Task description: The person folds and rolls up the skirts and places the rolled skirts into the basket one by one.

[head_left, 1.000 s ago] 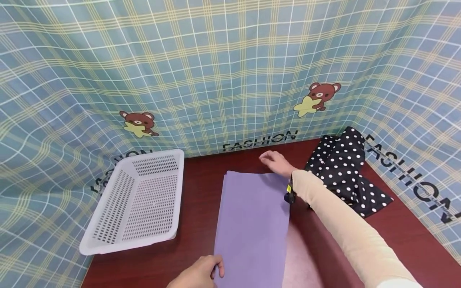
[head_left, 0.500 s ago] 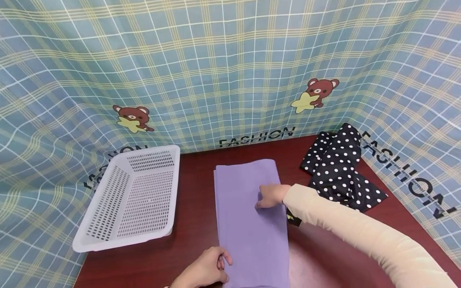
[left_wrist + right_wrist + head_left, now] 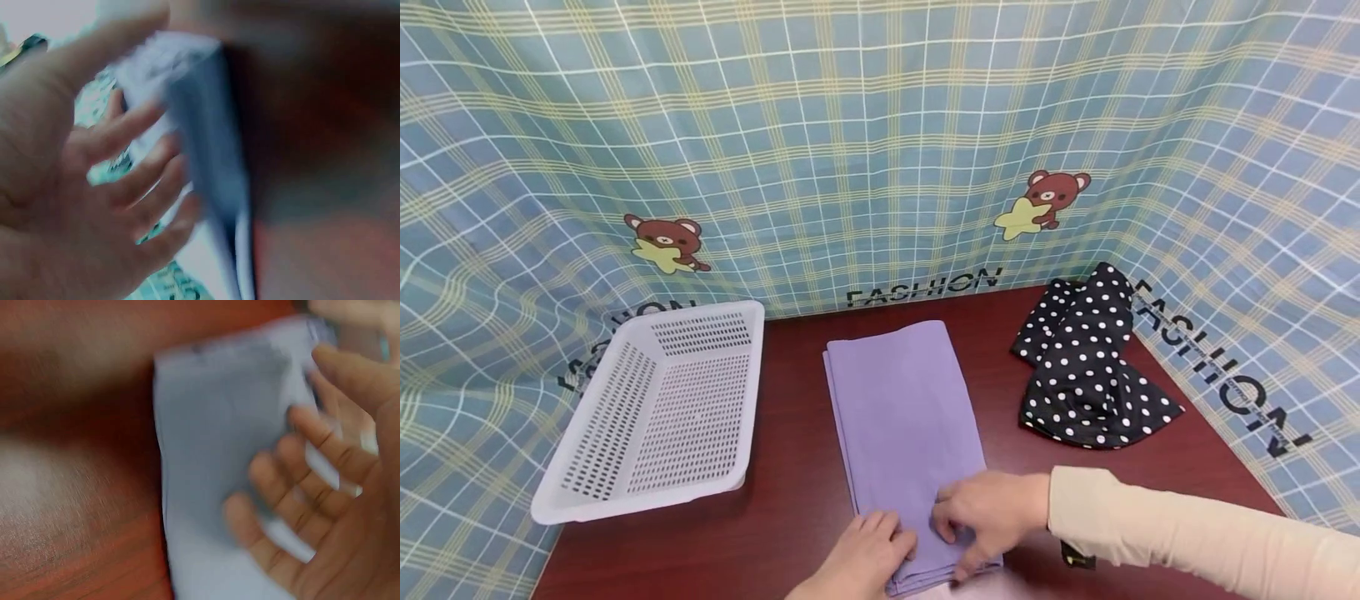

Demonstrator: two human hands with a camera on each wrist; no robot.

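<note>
The folded purple cloth (image 3: 902, 425) lies lengthwise on the red-brown counter (image 3: 797, 483), its long edges straight. At its near end, the left hand (image 3: 868, 554) pinches the near left corner and the right hand (image 3: 988, 517) grips the near right edge, fingers curled over the layers. Left of the cloth stands a white basket (image 3: 655, 417), apart from it; right of it lies a polka-dot cloth (image 3: 1086, 367), with bare counter between.

Plaid bear-print backdrop (image 3: 865, 150), dark-red table (image 3: 790, 500)
</note>
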